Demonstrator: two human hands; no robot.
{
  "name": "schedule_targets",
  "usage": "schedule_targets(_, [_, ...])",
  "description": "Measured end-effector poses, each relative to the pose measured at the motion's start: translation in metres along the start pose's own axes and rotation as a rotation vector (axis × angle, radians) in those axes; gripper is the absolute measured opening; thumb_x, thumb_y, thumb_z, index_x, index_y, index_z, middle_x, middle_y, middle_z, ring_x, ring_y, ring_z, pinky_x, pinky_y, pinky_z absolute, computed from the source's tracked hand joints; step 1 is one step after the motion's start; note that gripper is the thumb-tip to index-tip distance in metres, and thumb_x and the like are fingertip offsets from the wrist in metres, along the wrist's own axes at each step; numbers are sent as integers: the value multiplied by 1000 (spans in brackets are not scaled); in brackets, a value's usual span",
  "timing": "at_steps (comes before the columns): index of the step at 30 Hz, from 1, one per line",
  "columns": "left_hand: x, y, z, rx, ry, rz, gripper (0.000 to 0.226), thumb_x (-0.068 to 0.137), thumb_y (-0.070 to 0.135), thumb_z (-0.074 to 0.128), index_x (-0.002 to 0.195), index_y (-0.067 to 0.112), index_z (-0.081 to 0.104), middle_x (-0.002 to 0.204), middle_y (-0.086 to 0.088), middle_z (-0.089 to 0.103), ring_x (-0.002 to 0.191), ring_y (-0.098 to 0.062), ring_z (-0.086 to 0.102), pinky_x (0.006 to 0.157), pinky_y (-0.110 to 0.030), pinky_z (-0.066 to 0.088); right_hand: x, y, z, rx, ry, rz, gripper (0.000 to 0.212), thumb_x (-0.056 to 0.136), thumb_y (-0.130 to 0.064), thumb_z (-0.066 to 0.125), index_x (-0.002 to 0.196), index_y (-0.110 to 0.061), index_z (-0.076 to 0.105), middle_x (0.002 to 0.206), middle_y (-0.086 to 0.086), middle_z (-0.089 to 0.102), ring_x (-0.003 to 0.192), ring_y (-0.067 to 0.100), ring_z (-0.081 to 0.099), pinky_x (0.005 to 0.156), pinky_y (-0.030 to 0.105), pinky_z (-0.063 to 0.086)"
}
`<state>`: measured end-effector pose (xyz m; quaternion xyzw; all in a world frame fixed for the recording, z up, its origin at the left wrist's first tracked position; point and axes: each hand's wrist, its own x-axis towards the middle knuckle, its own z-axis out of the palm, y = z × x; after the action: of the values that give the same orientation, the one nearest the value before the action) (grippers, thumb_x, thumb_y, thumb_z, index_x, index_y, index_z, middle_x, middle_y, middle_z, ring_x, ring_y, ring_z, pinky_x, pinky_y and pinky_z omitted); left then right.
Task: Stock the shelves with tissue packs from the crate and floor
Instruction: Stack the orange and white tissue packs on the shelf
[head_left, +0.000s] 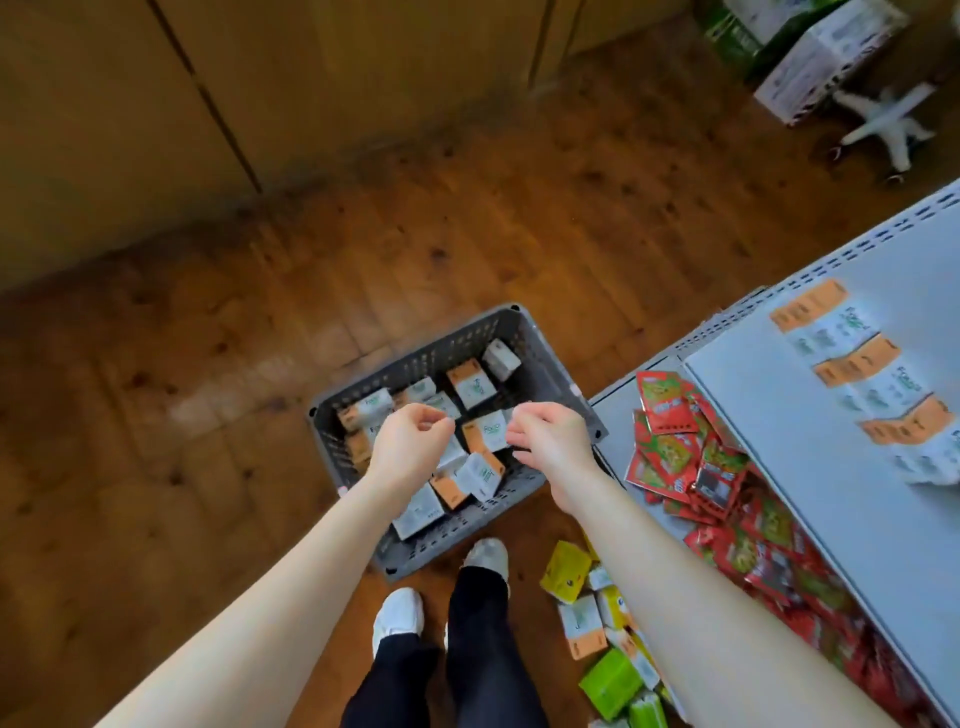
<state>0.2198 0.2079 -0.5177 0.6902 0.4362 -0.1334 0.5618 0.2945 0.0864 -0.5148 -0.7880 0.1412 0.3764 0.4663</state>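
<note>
A grey slotted crate (540, 345) stands on the wooden floor and holds several white-and-orange tissue packs (471, 385). My left hand (410, 441) and my right hand (550, 436) hover side by side above the crate, fingers loosely curled, nothing in either. On the grey top shelf (810, 447) at the right lie three white-and-orange tissue packs (831, 322) in a row. More packs, yellow, green and white (582, 618), lie on the floor by my right foot, partly hidden by my right forearm.
Red snack packets (680, 457) fill the lower shelf beside the crate. My feet (400, 613) stand just behind the crate. Cardboard boxes (156, 104) line the far left, a printed carton (810, 67) and a white chair base (883, 124) sit far right.
</note>
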Motion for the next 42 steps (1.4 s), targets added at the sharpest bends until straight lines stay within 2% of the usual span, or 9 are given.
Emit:
schedule_targets(11, [161,-149,122,47,18,-209,36,93,23,51,126,9,48,105,-2,55,76,-14,51,58,-24,39,207,142,23,-254,-73,119,28,96,-15,41,119,-6,56,93,3,59,107,29,61,93,44,51])
schedule_targets(15, [228,-208,168,81,3,-233,45,92,24,52,132,6,40,102,-4,56,65,-6,46,64,-26,37,284,192,46,-376,-100,153,35,95,-9,38,127,-3,51,128,11,53,118,29,53,101,42,44])
schedule_targets(18, [271,-244,199,80,-12,-273,53,90,27,57,133,3,38,121,-13,54,78,-15,55,70,-27,39,327,226,62,-452,-123,203,23,92,-2,37,93,-4,59,93,9,55,87,25,57,78,33,50])
schedule_targets(20, [292,-261,217,88,-32,-297,58,87,31,62,132,2,39,126,-14,51,101,-26,56,76,-29,41,347,243,70,-478,-125,237,33,88,4,35,60,-13,39,65,2,38,57,16,37,53,23,34])
schedule_targets(24, [315,-276,235,126,-68,-325,49,84,22,65,122,1,43,108,-9,52,90,-21,50,72,-29,39,366,256,77,-448,-163,237,32,87,2,39,60,-15,33,62,1,33,55,15,29,51,21,26])
schedule_targets(28, [316,-266,220,10,-7,-381,32,81,15,63,107,4,49,107,-15,58,95,-30,58,77,-37,51,357,243,68,-379,-98,189,28,90,-4,44,64,-14,46,67,1,43,64,16,41,56,22,34])
schedule_targets(33, [280,-204,181,-380,41,-415,13,84,7,57,93,-1,53,87,-11,62,80,-25,60,67,-34,54,310,204,47,-264,-60,123,29,94,-20,50,120,-10,57,128,4,54,116,22,50,90,30,42])
schedule_targets(39, [203,-102,157,-535,-5,-318,13,84,2,55,71,6,55,77,-6,62,69,-20,57,65,-29,50,225,136,17,61,5,172,26,92,-25,53,114,-11,51,114,8,59,92,20,58,70,29,53])
schedule_targets(42, [168,-59,140,-509,-22,-232,41,73,24,64,108,4,59,105,-12,65,88,-24,64,63,-30,54,182,94,-6,140,38,103,22,93,-17,51,114,-11,53,105,6,59,86,16,59,62,21,53])
